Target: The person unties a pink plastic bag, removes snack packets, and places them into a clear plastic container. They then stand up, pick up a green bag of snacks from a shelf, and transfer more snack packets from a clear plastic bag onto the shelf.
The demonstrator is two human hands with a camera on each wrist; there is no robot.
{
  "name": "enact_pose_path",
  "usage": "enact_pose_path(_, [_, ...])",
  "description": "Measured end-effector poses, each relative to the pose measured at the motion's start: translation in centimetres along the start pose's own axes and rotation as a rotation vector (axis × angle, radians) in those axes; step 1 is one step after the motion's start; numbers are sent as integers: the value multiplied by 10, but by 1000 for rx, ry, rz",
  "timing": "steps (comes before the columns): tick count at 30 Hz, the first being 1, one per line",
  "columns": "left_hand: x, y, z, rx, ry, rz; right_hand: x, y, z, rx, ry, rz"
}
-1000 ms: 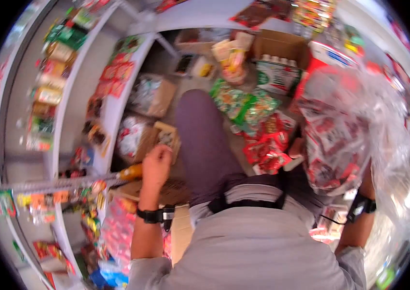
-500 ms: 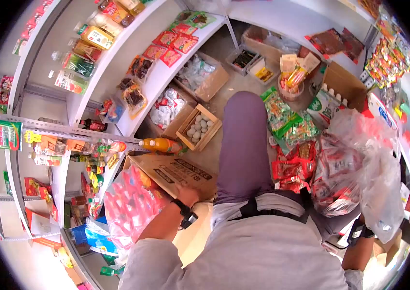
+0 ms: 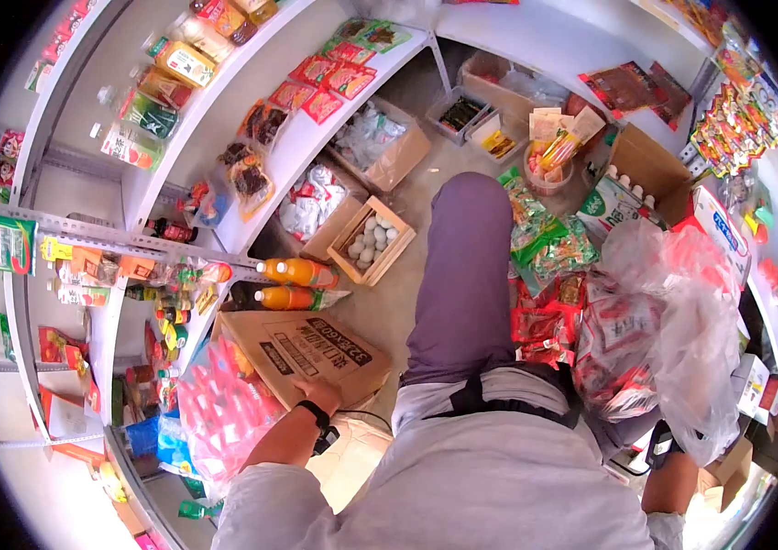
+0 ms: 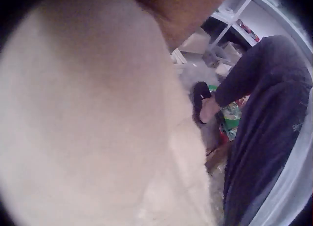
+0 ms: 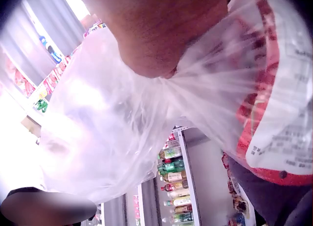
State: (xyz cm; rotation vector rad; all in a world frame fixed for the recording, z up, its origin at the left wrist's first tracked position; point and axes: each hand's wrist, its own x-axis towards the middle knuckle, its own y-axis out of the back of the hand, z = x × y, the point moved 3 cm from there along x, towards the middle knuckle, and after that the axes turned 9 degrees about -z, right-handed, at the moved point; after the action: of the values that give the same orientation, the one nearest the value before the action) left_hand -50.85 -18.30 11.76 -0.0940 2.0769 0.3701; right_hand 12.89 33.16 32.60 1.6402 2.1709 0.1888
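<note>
At the near edge of a tilted brown cardboard box [image 3: 316,353], my left hand [image 3: 320,394] grips the cardboard; its thumb is hidden. The left wrist view shows mostly pale cloth, with part of the hand or wrist along the top edge. In the right wrist view my right hand [image 5: 161,35] grips the gathered neck of a clear plastic bag [image 5: 107,118]. Red and white packets show through the bag [image 3: 623,339] in the head view, where it hangs over the right hand and hides it.
A crate of eggs [image 3: 372,240], orange bottles [image 3: 297,272] and green snack bags [image 3: 554,247] lie ahead, around my knee. Pink packages [image 3: 224,403] sit beside the cardboard box. Stocked shelves [image 3: 206,87] stand at the left, and an open carton [image 3: 650,165] at the right.
My left hand came down from near the egg crate onto the cardboard box, then moved left and nearer with it, uncovering another orange bottle. The right hand's bag has shifted lower.
</note>
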Motion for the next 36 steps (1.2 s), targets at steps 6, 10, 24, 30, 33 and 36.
enact_pose_path(6, [9,48,24,126,-214,1,-1,8,-9,-13,41,0])
enact_pose_path(10, [-6,147,75,-58,-535,-48,3,16,-19,-21,62,-1])
enact_pose_path(24, [78,244,264,-258,-600,-94,103,-39,-27,2,-269,-172])
enact_pose_path(30, [117,290,258,-355,-516,-191,179,-86,-7,158,-483,-308])
enact_pose_path(33, [122,320,231,-367,-489,-217,205,-117,2,303,-541,-358])
enact_pose_path(36, [131,362,200,-368,-475,-193,228,-143,3,421,-517,-381])
